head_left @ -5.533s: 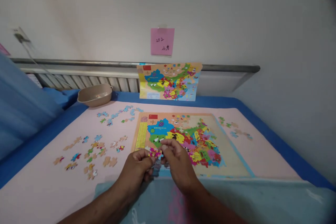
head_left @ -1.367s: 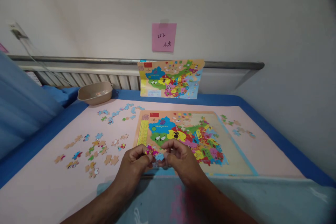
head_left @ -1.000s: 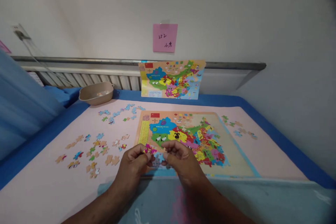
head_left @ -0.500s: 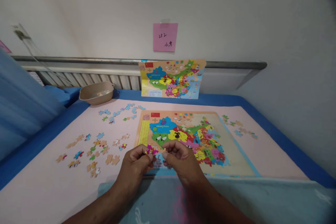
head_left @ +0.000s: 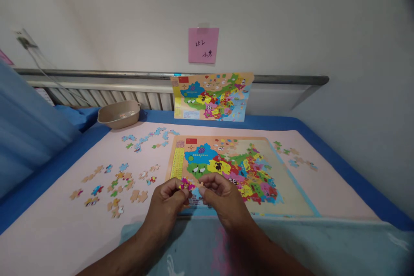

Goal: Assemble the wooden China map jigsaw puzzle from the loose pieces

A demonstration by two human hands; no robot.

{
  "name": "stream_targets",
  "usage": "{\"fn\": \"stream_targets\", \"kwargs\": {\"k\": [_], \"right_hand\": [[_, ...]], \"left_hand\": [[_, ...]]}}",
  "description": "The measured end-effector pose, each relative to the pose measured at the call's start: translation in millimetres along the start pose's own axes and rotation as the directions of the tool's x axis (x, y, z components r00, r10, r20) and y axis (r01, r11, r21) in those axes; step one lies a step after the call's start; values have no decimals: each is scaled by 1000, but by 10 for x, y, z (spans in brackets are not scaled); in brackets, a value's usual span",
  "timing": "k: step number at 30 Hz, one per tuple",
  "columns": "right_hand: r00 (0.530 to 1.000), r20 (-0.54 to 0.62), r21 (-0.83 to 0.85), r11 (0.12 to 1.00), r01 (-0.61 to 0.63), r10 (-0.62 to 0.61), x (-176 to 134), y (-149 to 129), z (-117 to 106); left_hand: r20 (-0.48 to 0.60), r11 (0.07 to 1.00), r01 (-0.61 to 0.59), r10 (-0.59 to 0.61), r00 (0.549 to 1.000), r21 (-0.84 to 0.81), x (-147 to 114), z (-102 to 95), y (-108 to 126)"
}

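My left hand (head_left: 167, 198) pinches a magenta and yellow puzzle piece (head_left: 185, 183) between thumb and fingers. Close beside it, my right hand (head_left: 224, 196) has thumb and forefinger closed on a small peach puzzle piece (head_left: 201, 184), mostly covered by the fingertips. Both hands are over the lower left part of a map puzzle board (head_left: 177, 140). The board's left and middle are filled with colourful joined pieces, while bare backing shows along the right. I cannot tell whether the two held pieces touch.
Loose puzzle pieces (head_left: 119, 183) lie left of the board, with blue ones (head_left: 147, 140) farther back and several more (head_left: 299, 160) to the right. A reference map (head_left: 211, 97) leans upright against the metal rail (head_left: 284, 79). A beige basin (head_left: 119, 114) stands back left.
Both hands stay nearly in place over the board. The right fingertips and the peach piece have shifted very slightly left, towards the magenta piece.
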State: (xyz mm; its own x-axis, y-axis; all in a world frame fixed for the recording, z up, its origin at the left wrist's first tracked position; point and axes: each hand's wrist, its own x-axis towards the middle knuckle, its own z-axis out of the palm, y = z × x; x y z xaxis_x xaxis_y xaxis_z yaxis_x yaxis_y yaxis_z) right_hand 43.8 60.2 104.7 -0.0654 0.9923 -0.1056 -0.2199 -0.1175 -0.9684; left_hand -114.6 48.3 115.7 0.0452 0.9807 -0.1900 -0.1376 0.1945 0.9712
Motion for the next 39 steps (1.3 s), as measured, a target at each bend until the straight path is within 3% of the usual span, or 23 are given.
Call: {"fn": "stream_targets", "kwargs": {"k": [15, 27, 39], "right_hand": [[987, -160, -2, 1000, 8, -9, -46, -48, 121], [980, -199, -47, 999, -18, 9, -35, -6, 96], [981, -183, -23, 998, -63, 58, -36, -55, 84]], "left_hand": [[15, 998, 43, -42, 999, -46, -3, 41, -71], [-3, 996, 94, -94, 996, 2, 0, 72, -9], [56, 996, 91, -91, 994, -4, 4, 39, -19]]}}
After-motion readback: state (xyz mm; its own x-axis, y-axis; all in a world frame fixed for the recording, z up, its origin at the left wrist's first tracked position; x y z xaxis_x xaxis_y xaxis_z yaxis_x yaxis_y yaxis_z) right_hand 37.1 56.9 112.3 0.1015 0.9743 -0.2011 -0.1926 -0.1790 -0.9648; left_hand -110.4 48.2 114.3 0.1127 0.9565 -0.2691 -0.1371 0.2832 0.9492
